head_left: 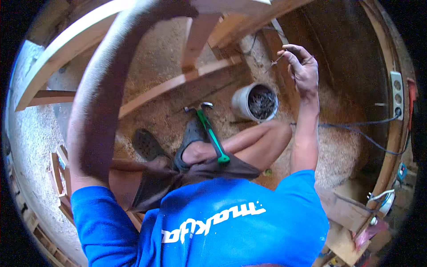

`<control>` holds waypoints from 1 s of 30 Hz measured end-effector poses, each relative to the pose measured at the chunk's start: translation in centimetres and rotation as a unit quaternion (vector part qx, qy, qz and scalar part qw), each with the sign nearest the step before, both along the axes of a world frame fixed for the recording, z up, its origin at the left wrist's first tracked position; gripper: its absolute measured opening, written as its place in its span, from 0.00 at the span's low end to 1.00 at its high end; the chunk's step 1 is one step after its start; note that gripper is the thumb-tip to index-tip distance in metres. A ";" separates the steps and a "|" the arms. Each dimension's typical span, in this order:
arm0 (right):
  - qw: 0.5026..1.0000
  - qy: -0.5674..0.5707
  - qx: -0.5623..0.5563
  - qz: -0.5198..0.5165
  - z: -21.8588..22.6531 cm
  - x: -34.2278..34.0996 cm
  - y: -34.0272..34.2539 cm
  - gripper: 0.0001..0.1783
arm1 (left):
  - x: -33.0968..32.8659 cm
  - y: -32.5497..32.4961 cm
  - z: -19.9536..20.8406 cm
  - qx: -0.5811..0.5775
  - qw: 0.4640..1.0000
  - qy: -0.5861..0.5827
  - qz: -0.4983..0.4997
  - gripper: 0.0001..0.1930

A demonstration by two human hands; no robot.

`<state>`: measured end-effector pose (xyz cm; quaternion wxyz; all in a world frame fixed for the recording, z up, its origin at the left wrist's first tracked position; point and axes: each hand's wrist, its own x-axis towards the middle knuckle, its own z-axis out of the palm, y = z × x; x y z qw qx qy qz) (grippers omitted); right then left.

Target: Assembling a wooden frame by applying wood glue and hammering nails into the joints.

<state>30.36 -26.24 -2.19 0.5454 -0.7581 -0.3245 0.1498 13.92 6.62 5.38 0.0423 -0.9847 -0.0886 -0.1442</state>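
Pale, planed wood with a matt face shows on the curved beam (62, 51). The held nails (274, 62) look like thin, dull metal, as does the dark nail heap (261, 103) inside the smooth plastic bucket (241, 103). The hammer (213, 138) joins a shiny metal head to a plastic-looking handle. The T-shirt (213, 196) is matt cloth; the clogs (189, 138), matt and rubbery; the floor (340, 147), rough and crumbly.

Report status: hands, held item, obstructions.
Right hand pinching thin nail-like item. Left hand at top edge, grip unclear. Bucket and green hammer nearby, nothing visibly blocking right hand.
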 end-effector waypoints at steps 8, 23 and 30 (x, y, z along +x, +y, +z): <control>0.917 -0.291 0.272 0.010 7.2 -4.1 12.5 0.08 | 1.5 1.6 -1.8 -0.034 0.999 0.010 -0.005 0.28; 0.930 -0.286 0.216 0.083 7.6 -2.9 18.9 0.06 | 1.4 1.7 -2.2 -0.045 0.999 -0.006 -0.017 0.28; 0.927 -0.294 0.200 0.119 9.1 -4.5 19.0 0.03 | 1.3 1.6 -2.3 -0.050 0.999 -0.006 -0.018 0.28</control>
